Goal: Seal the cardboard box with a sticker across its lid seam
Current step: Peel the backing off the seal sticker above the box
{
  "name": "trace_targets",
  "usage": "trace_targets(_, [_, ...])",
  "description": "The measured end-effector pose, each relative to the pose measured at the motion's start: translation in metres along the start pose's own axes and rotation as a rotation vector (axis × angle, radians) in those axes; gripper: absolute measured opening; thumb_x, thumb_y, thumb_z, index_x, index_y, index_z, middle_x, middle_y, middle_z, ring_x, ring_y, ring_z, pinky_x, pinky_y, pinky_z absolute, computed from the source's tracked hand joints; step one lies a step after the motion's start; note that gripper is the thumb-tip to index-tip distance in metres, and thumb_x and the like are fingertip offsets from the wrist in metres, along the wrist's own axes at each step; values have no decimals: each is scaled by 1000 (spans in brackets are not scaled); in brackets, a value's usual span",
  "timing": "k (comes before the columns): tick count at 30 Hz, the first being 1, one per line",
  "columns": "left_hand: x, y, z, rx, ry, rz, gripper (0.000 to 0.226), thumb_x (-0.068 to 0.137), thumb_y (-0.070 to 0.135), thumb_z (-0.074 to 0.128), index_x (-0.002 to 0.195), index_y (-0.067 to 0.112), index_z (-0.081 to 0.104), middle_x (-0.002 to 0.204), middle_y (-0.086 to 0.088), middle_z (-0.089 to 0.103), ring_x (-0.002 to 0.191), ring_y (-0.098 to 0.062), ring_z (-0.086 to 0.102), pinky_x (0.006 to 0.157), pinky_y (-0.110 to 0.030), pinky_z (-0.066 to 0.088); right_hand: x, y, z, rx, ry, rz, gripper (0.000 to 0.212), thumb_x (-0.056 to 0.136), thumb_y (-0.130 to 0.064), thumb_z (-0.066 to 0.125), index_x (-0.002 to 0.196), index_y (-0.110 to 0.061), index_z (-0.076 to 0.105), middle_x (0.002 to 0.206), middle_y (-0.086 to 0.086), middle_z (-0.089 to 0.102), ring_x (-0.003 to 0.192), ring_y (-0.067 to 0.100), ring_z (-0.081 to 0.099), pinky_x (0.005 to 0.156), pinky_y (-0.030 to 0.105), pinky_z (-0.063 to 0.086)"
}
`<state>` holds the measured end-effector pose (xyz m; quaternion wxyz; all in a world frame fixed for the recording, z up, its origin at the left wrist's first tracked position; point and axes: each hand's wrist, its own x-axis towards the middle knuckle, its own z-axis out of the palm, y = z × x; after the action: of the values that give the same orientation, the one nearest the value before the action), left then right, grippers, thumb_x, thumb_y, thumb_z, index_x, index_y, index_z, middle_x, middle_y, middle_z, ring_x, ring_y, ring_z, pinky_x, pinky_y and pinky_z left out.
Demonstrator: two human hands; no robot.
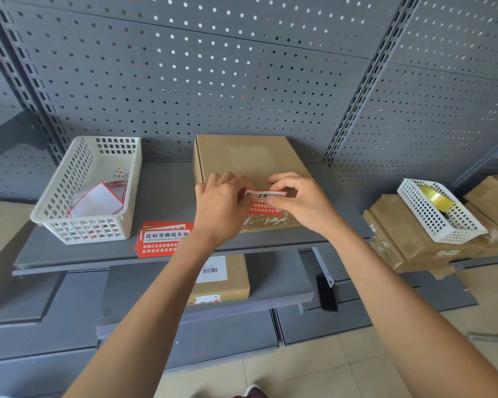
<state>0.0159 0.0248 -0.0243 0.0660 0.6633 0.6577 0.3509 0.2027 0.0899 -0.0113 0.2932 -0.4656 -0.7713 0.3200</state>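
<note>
A flat brown cardboard box (242, 156) lies on the grey shelf (167, 196), its lid closed. Near the box's front edge both hands hold a red and white sticker (263, 203) just above the lid. My left hand (220, 208) pinches the sticker's left end. My right hand (299, 201) pinches its right end between thumb and forefinger. Torn white label scraps (266, 219) show on the box's front edge below the sticker. Whether the sticker touches the lid I cannot tell.
A small stack of the same red stickers (163, 239) lies left of the box, beside a white plastic basket (81, 228) of peeled backings. At right, a second white basket (440, 222) with a tape roll sits on stacked cardboard boxes (400, 234). Another box (224, 280) lies on the lower shelf.
</note>
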Motion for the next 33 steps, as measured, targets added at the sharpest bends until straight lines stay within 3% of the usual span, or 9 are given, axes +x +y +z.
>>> trace_targets(6, [0,-1,-1,-8,22,18,12,99,39,58,101,31,67,97,9,63,99,-21,48,82,-36,24,2,-5,-2,-49,-34,1,9,80,-24,80,85,-25,73,125,-16,62,124,12,54,105,36,43])
trace_targets(12, [-1,1,-2,-13,10,29,12,100,37,55,104,31,65,91,13,55,98,-19,46,83,-36,23,4,-6,-4,-84,-66,-7,15,81,-24,79,79,-35,68,128,-16,59,125,10,53,106,38,43])
trace_targets(19, [-1,1,-2,-8,3,45,12,101,38,54,104,32,64,90,15,53,98,-18,45,82,-37,24,6,-11,-8,-118,-140,20,10,83,-25,78,82,-29,69,134,-20,55,124,7,53,100,35,47])
trace_targets(26, [-2,0,-3,-34,11,58,12,101,36,52,102,33,64,87,15,52,95,-16,42,81,-36,23,15,-17,-13,-137,-210,38,8,81,-21,81,82,-22,73,139,-16,55,129,9,51,105,33,31])
trace_targets(33, [-2,0,-4,-66,6,21,29,93,38,63,120,28,58,93,12,65,100,-19,47,81,-36,24,9,-8,-8,-1,-113,24,9,81,-14,81,83,-19,74,130,-10,64,115,6,60,90,12,39])
